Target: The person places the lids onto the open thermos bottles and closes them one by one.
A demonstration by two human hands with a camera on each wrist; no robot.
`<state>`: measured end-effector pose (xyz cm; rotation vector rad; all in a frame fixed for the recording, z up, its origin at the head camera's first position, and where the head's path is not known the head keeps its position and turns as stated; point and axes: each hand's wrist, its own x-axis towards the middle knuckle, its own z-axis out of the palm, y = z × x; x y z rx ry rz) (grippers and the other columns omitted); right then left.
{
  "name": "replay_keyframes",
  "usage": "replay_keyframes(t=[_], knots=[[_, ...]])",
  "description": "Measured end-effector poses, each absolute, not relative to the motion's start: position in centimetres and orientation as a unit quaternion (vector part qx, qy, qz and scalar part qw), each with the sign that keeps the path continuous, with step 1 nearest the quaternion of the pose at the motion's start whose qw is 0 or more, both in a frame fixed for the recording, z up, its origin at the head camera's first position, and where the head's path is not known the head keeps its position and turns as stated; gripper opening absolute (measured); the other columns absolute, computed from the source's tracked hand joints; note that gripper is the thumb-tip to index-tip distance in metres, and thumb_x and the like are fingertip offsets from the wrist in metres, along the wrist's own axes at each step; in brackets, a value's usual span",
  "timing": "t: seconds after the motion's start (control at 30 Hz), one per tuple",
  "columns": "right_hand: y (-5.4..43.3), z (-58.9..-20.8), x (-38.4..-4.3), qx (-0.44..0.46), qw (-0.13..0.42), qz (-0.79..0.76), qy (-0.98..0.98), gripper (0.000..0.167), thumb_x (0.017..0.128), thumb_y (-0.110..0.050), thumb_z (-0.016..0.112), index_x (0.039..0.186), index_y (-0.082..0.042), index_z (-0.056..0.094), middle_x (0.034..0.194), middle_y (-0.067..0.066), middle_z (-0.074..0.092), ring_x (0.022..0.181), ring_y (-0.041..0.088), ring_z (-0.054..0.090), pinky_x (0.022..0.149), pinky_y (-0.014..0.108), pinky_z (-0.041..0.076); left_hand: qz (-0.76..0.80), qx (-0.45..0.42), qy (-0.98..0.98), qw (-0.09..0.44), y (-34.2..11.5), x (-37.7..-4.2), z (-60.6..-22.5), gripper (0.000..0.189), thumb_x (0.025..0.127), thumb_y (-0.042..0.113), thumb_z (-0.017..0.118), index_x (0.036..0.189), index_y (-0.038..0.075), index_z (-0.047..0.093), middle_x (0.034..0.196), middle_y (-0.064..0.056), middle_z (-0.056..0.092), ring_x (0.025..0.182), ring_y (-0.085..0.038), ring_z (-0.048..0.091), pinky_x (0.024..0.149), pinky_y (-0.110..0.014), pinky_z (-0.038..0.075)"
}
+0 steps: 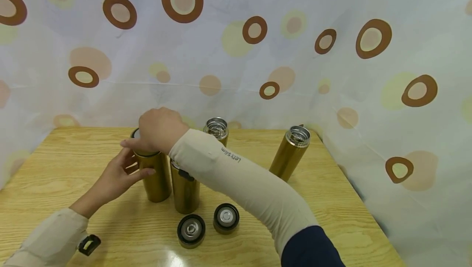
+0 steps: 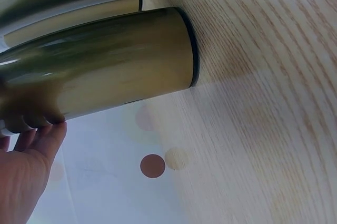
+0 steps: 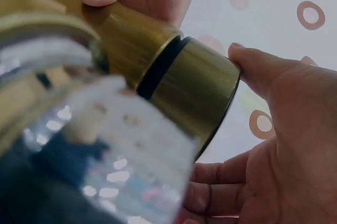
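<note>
A gold thermos bottle (image 1: pixel 157 185) stands at the left of the group, its dark base on the table in the left wrist view. My left hand (image 1: pixel 116 174) grips its upper body, thumb on the near side and fingers round the far side. Above it, my right hand (image 1: pixel 158 129) holds the gold lid (image 3: pixel 200 87) from over the top. Thumb and fingers reach round opposite sides of the lid in the right wrist view. A dark band (image 3: pixel 160 66) shows between lid and body. Right beside it stands a second gold bottle (image 1: pixel 185 195), its top partly hidden by my right wrist.
Two lids (image 1: pixel 191 230) (image 1: pixel 226 217) lie with their undersides up near the front. An uncapped bottle (image 1: pixel 216 129) stands behind my right forearm, another (image 1: pixel 289 154) farther right. The wooden table (image 1: pixel 343 217) ends at a patterned cloth (image 1: pixel 236 66).
</note>
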<state>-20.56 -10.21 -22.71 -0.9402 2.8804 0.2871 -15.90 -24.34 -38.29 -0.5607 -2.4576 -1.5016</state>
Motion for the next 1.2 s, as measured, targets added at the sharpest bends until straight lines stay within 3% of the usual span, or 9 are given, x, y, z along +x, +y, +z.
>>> replay_keyframes(t=[0.2, 0.3, 0.4, 0.47, 0.67, 0.87, 0.97, 1.1, 1.2], knots=[[-10.0, -23.0, -20.4, -0.318, 0.034, 0.080, 0.944, 0.059, 0.086, -0.076, 0.039, 0.087, -0.023, 0.065, 0.092, -0.007, 0.062, 0.080, 0.011, 0.059, 0.059, 0.028, 0.051, -0.513, -0.194, -0.830, 0.103, -24.5, -16.0, -38.4, 0.073, 0.089, 0.006, 0.068, 0.149, 0.015, 0.029, 0.133, 0.012, 0.045, 0.117, 0.010, 0.045, 0.094, -0.014, 0.043], [-9.7, -23.0, -20.5, -0.338, 0.043, 0.081, 0.937, 0.067, 0.085, -0.078, 0.036, 0.115, -0.024, 0.063, 0.113, -0.005, 0.060, 0.099, 0.014, 0.058, 0.074, 0.031, 0.053, -0.509, -0.191, -0.833, 0.100, -24.5, -16.0, -38.4, 0.072, 0.089, 0.007, 0.068, 0.149, 0.014, 0.030, 0.136, 0.007, 0.044, 0.117, 0.011, 0.044, 0.096, -0.023, 0.046], [-9.4, -22.7, -20.7, -0.385, 0.074, 0.090, 0.916, 0.072, 0.087, -0.074, 0.038, 0.145, -0.031, 0.038, 0.141, -0.003, 0.044, 0.124, 0.019, 0.045, 0.096, 0.032, 0.046, -0.501, -0.183, -0.840, 0.097, -24.5, -16.0, -38.4, 0.066, 0.089, 0.009, 0.068, 0.145, 0.011, 0.033, 0.135, 0.002, 0.043, 0.117, 0.012, 0.043, 0.096, -0.036, 0.046], [-9.2, -22.5, -20.9, -0.431, 0.098, 0.090, 0.893, 0.071, 0.090, -0.067, 0.043, 0.151, -0.036, 0.025, 0.151, -0.003, 0.031, 0.132, 0.020, 0.036, 0.104, 0.031, 0.039, -0.503, -0.181, -0.839, 0.096, -24.5, -15.9, -38.4, 0.063, 0.090, 0.009, 0.067, 0.143, 0.009, 0.033, 0.134, 0.003, 0.042, 0.116, 0.012, 0.043, 0.096, -0.033, 0.047], [-8.4, -21.7, -21.3, -0.527, 0.116, 0.082, 0.838, 0.068, 0.094, -0.035, 0.062, 0.151, -0.038, 0.026, 0.159, 0.001, 0.014, 0.141, 0.023, 0.025, 0.113, 0.032, 0.026, -0.521, -0.191, -0.826, 0.097, -24.5, -16.0, -38.5, 0.063, 0.090, 0.006, 0.066, 0.144, 0.009, 0.032, 0.131, 0.013, 0.044, 0.117, 0.011, 0.044, 0.092, -0.011, 0.043], [-7.9, -21.0, -21.7, -0.544, 0.109, 0.075, 0.828, 0.067, 0.092, -0.017, 0.065, 0.148, -0.037, 0.033, 0.160, 0.001, 0.014, 0.140, 0.026, 0.027, 0.111, 0.031, 0.029, -0.511, -0.180, -0.835, 0.094, -24.4, -16.2, -38.3, 0.067, 0.091, 0.009, 0.066, 0.147, 0.012, 0.030, 0.134, -0.003, 0.046, 0.117, 0.012, 0.044, 0.094, -0.015, 0.043], [-7.8, -21.0, -21.9, -0.555, 0.116, 0.070, 0.821, 0.068, 0.093, -0.008, 0.060, 0.149, -0.034, 0.034, 0.160, 0.001, 0.014, 0.135, 0.022, 0.036, 0.107, 0.025, 0.033, -0.508, -0.176, -0.839, 0.091, -24.3, -16.1, -38.2, 0.067, 0.091, 0.010, 0.066, 0.147, 0.011, 0.029, 0.134, -0.011, 0.047, 0.116, 0.012, 0.043, 0.095, -0.022, 0.045], [-7.6, -21.0, -22.1, -0.561, 0.137, 0.060, 0.814, 0.073, 0.091, 0.003, 0.054, 0.151, -0.032, 0.029, 0.160, 0.001, 0.012, 0.128, 0.019, 0.045, 0.098, 0.020, 0.038, -0.504, -0.172, -0.842, 0.088, -24.2, -16.1, -38.1, 0.067, 0.091, 0.010, 0.066, 0.146, 0.008, 0.029, 0.135, -0.013, 0.047, 0.115, 0.014, 0.042, 0.096, -0.037, 0.045], [-7.6, -21.0, -22.2, -0.557, 0.149, 0.055, 0.816, 0.074, 0.092, 0.002, 0.055, 0.152, -0.032, 0.027, 0.160, 0.001, 0.011, 0.132, 0.021, 0.039, 0.102, 0.023, 0.036, -0.505, -0.172, -0.842, 0.087, -24.2, -16.0, -38.1, 0.066, 0.091, 0.010, 0.066, 0.146, 0.008, 0.029, 0.135, -0.013, 0.046, 0.115, 0.013, 0.043, 0.096, -0.039, 0.045]])
